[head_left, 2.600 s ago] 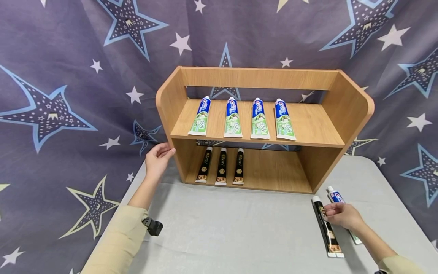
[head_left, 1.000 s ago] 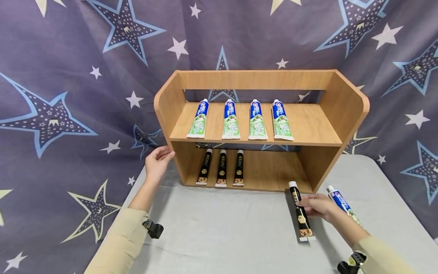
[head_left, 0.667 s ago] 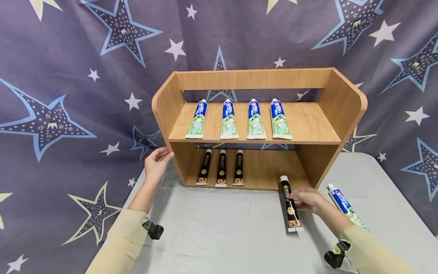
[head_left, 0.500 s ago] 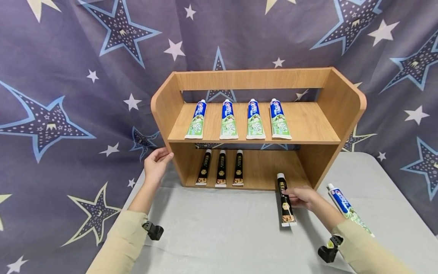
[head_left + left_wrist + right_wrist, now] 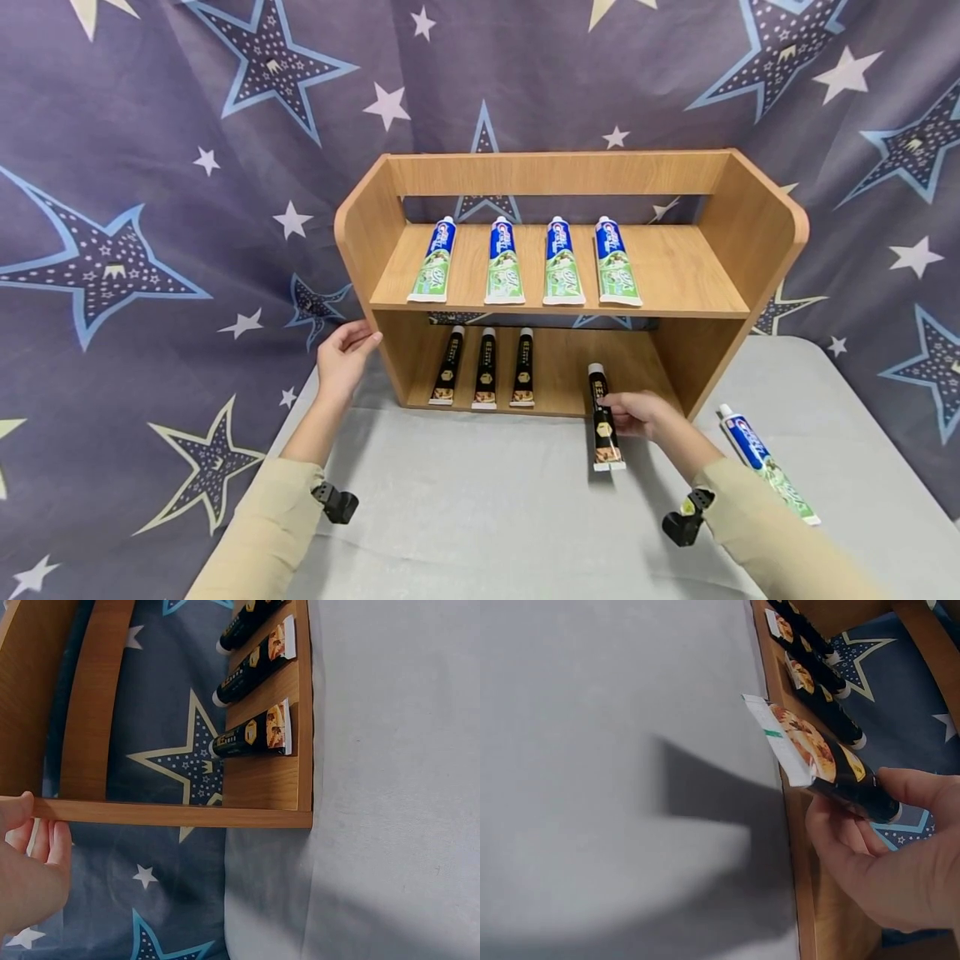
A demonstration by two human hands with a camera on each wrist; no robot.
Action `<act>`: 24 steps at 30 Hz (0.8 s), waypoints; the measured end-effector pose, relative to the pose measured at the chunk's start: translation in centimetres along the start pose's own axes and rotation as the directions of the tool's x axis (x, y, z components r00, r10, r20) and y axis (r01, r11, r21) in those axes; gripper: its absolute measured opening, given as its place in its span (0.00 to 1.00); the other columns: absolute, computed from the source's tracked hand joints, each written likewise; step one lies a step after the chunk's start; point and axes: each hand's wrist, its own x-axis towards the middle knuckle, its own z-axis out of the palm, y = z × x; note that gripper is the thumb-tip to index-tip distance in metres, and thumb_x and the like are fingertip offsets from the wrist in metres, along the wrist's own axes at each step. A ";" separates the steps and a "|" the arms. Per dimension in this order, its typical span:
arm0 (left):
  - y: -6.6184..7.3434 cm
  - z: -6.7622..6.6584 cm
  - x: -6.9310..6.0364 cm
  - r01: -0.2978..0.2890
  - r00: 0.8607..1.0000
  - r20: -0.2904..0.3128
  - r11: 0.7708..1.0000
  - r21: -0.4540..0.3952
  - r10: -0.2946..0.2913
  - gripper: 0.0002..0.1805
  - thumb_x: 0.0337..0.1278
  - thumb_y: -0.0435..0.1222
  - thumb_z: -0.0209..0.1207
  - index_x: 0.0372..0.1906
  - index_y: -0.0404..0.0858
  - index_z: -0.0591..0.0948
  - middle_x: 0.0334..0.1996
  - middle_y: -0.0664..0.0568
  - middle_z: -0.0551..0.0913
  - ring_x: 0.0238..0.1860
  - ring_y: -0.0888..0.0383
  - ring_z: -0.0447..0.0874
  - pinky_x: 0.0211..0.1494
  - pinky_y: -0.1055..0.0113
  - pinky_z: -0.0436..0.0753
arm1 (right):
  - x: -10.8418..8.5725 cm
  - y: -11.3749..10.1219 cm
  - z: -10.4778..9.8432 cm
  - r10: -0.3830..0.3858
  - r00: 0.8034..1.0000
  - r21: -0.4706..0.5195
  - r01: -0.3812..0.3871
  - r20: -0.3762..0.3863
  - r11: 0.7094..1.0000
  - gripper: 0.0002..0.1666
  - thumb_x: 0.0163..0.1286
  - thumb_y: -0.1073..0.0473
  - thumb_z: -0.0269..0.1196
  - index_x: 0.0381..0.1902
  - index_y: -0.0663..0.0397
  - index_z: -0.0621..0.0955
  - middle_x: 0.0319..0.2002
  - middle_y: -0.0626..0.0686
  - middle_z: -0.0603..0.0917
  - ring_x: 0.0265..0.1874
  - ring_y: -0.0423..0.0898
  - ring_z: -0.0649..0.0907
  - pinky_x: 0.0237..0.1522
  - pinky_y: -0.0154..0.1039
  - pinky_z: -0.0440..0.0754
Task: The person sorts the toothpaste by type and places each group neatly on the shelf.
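My right hand (image 5: 636, 414) grips a black toothpaste tube (image 5: 603, 425) by its side, between thumb and fingers. The tube's white cap points into the lower shelf's opening, and its flat end hangs out over the table, as the right wrist view shows. At the wooden shelf's (image 5: 562, 173) left side, my left hand (image 5: 343, 360) pinches the front edge of the side panel (image 5: 172, 814), thumb on one face and fingers on the other. Several black tubes like it, among them one tube (image 5: 522, 367) nearest the held one, lie in a row on the lower board.
Several blue-and-green toothpaste tubes (image 5: 563, 262) lie spaced along the upper board. Another blue-and-green tube (image 5: 768, 464) rests on the grey table (image 5: 480, 517), right of the shelf. A star-patterned curtain (image 5: 187, 108) hangs behind.
My right hand has picked up the black tube from the table beside the blue-and-green one and carried it left to the lower shelf's opening. The left hand has kept its place.
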 end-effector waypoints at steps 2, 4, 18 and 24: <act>0.0 -0.1 -0.1 -0.025 1.000 -0.006 0.999 -0.037 0.024 0.17 0.54 0.30 0.64 0.49 0.26 0.80 0.45 0.37 0.85 0.33 0.76 0.79 0.40 0.87 0.79 | 2.3 0.7 -0.9 -0.015 0.999 -0.007 0.016 0.037 1.000 0.11 0.63 0.60 0.64 0.38 0.64 0.79 0.23 0.45 0.86 0.25 0.37 0.84 0.37 0.37 0.86; 0.0 -0.2 -0.2 -0.038 0.999 -0.010 0.998 -0.050 0.038 0.17 0.53 0.30 0.65 0.48 0.26 0.80 0.42 0.42 0.87 0.33 0.75 0.80 0.39 0.86 0.79 | 5.3 1.7 -2.2 -0.017 0.999 -0.016 0.018 0.047 1.000 0.16 0.62 0.58 0.66 0.41 0.65 0.80 0.26 0.48 0.87 0.27 0.39 0.84 0.41 0.41 0.87; -0.2 0.0 0.2 0.036 0.999 -0.003 0.999 -0.004 -0.036 0.18 0.56 0.29 0.63 0.52 0.27 0.79 0.47 0.39 0.83 0.36 0.74 0.81 0.42 0.87 0.80 | 14.5 3.9 -3.7 -0.072 0.995 0.072 0.067 0.074 0.995 0.17 0.62 0.52 0.67 0.39 0.58 0.78 0.31 0.48 0.82 0.32 0.43 0.80 0.38 0.37 0.82; -0.2 -0.1 0.2 0.031 0.999 0.007 0.999 0.025 -0.032 0.18 0.57 0.30 0.62 0.53 0.28 0.78 0.50 0.35 0.82 0.35 0.76 0.79 0.42 0.87 0.79 | 10.6 1.3 -0.2 -0.081 0.995 0.017 0.082 -0.063 0.996 0.08 0.69 0.54 0.59 0.38 0.52 0.76 0.30 0.42 0.76 0.34 0.39 0.75 0.44 0.34 0.77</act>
